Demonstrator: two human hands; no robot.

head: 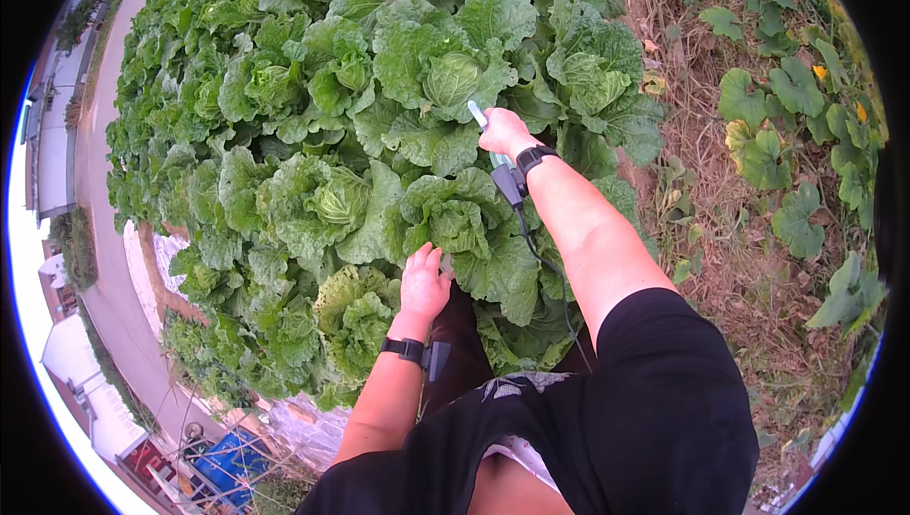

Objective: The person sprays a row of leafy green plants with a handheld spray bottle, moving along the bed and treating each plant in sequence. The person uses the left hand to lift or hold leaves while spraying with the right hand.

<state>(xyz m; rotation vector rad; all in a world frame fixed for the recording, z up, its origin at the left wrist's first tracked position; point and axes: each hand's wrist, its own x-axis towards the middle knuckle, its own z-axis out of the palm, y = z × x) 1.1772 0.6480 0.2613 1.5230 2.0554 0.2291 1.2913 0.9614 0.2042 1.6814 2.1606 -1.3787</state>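
My right hand [505, 131] is closed around a slim, pale-blue tool [477, 114], whose tip sticks out past my fist. What kind of tool it is cannot be made out. Just beyond that tip sits a napa cabbage head [453, 79], ringed by broad outer leaves. My left hand [425, 282] reaches low with its fingers extended, beside the outer leaves of a nearer cabbage [455, 227]; I see nothing held in it. Closer to my body on the left, another cabbage [355, 323] has yellowed, hole-riddled leaves.
Dense cabbages [277, 85] spread ahead and left. Dry vines [711, 245] and squash plants [764, 159] cover the ground at right. A paved road [117, 287] runs along the left, near a blue container [233, 465]. A cable [544, 259] hangs from the right wrist device [509, 184].
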